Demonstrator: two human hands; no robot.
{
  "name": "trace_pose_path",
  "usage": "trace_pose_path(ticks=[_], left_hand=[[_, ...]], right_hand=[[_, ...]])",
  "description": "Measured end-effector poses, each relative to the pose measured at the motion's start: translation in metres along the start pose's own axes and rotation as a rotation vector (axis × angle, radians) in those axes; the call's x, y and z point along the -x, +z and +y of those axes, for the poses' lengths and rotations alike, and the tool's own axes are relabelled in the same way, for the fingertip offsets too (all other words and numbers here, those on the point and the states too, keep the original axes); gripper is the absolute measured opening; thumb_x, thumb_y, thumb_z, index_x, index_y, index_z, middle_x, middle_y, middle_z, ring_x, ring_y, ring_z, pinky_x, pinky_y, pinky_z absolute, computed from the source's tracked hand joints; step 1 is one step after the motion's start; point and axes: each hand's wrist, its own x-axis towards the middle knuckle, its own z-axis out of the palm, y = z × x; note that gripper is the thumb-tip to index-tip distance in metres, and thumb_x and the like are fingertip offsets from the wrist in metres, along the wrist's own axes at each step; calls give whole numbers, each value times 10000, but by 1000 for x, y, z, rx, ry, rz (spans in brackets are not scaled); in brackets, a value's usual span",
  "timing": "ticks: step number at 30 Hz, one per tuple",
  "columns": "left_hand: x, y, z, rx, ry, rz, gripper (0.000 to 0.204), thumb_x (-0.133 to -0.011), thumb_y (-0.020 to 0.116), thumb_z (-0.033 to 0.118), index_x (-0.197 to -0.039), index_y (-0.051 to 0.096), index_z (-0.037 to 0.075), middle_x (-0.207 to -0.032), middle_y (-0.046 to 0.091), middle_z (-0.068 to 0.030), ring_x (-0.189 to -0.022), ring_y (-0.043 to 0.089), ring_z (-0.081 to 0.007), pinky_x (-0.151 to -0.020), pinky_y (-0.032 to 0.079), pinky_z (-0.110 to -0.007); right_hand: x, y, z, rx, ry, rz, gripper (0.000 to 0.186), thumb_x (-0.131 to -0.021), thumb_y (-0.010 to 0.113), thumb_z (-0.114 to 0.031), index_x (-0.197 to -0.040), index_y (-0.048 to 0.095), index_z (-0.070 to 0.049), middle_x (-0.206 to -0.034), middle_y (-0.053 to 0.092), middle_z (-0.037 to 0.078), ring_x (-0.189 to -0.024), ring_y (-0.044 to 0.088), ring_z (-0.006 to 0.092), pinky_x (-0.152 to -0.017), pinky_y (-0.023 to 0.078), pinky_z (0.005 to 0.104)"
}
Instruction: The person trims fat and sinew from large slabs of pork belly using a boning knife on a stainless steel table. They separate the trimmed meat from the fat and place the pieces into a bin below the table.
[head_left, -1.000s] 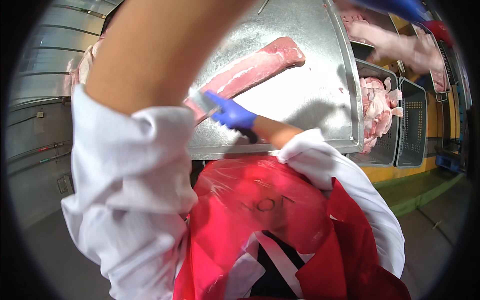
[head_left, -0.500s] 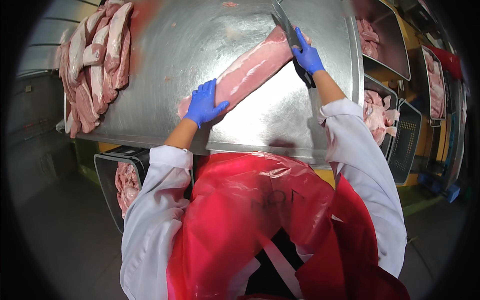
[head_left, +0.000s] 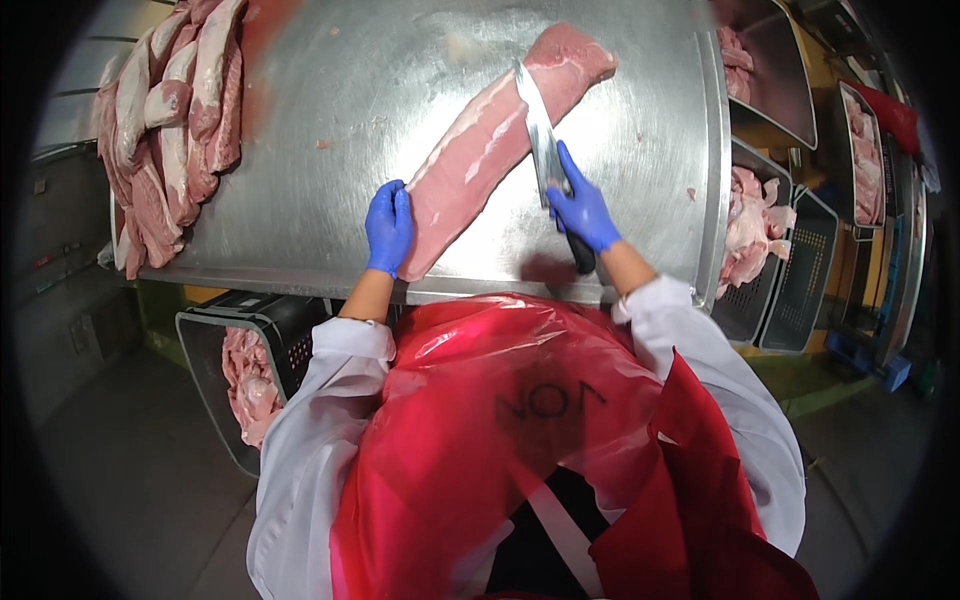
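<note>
Left hand (head_left: 389, 226) flat beside the pork loin's (head_left: 497, 140) near end; right hand (head_left: 583, 209) grips a knife (head_left: 540, 135) — blade across it.

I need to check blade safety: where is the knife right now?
In the head view, the knife is in the right hand, right of centre, its blade on the long meat strip on the steel table.

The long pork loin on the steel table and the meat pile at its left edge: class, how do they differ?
The long pork loin lies alone, stretched out diagonally; the meat pile is many cuts heaped together. The loin is touched by the left hand with the knife across it; the pile is untouched. Both are raw and pink.
</note>
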Motion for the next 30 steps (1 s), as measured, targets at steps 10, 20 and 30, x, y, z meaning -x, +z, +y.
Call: trace_pose_path(ticks=[10, 20, 30], left_hand=[[1, 15, -2, 320, -243, 397, 282, -1023, 552, 186, -1214, 541, -22, -1032, 633, -116, -892, 615, -183, -827, 518, -325], [-33, 20, 84, -1, 303, 245, 314, -922, 664, 204, -1147, 590, -2, -1004, 609, -131, -909, 601, -250, -798, 502, -376], [-116, 67, 166, -437, 165, -195, 236, -867, 623, 227, -899, 687, 2, -930, 687, -269, -893, 674, -424, -811, 534, -491]], right_hand=[[42, 18, 1, -161, 112, -147, 783, -968, 582, -86, -1607, 187, -306, -744, 604, 48, -545, 542, 99, -499, 500, 285], [135, -37, 29, 113, -118, -81, 726, -972, 595, -155, -1600, 238, -230, -730, 643, 54, -572, 564, 109, -600, 530, 294], [-29, -6, 5, -206, -141, 145, 777, -965, 600, -152, -1601, 189, -326, -770, 643, 52, -586, 575, 106, -535, 525, 295]])
